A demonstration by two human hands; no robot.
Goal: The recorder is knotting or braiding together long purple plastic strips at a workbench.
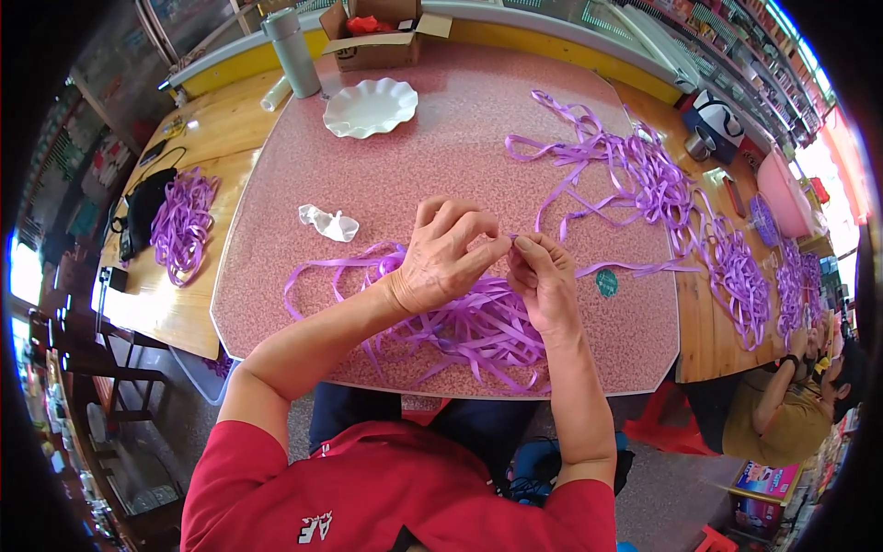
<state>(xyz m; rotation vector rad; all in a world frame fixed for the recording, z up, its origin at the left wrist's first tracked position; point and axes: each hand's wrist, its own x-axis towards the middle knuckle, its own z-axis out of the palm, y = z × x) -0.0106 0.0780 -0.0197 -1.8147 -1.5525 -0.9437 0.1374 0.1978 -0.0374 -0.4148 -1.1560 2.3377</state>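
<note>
My left hand [447,250] and my right hand [544,278] meet above the middle of the pink speckled table [276,276]. Their fingertips pinch a small bit of purple ribbon between them, mostly hidden by the fingers. Under my wrists spreads a loose heap of shiny purple ribbons [478,336], with loops reaching out to the left. A ribbon strip [635,269] runs rightward from beside my right hand. Further right lies a larger tangle of purple ribbons [635,175].
Beyond my hands are crumpled clear plastic [329,224], a scalloped white plate [371,108], a green-grey flask [291,53] and an open cardboard box [377,46]. A green disc [606,282] lies right. More ribbon bundles [184,225] flank the table. Another person [782,405] sits at the right.
</note>
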